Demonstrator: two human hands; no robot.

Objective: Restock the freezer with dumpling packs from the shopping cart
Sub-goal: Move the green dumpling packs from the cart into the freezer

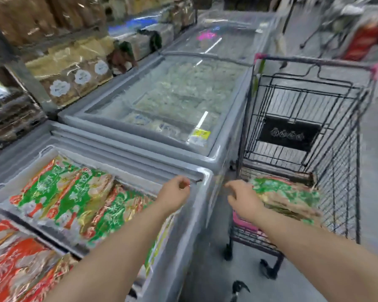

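The open freezer point(202, 177) at lower left holds several green-and-red dumpling packs point(74, 192) lying in rows. My left hand point(175, 194) hovers over its right front corner with fingers loosely curled and nothing visible in them. A stack of the same green packs point(286, 198) lies in the near end of the black wire shopping cart point(340, 171) on the right. My right hand point(243, 199) reaches to the left end of that stack, fingers relaxed and spread, touching it; motion blur hides the exact contact.
Red packs point(15, 262) fill the freezer's nearer section at bottom left. A second freezer point(216, 153) with a shut glass lid stands behind. Shelves of brown bagged goods point(74, 79) run along the left. Grey floor lies between freezer and cart.
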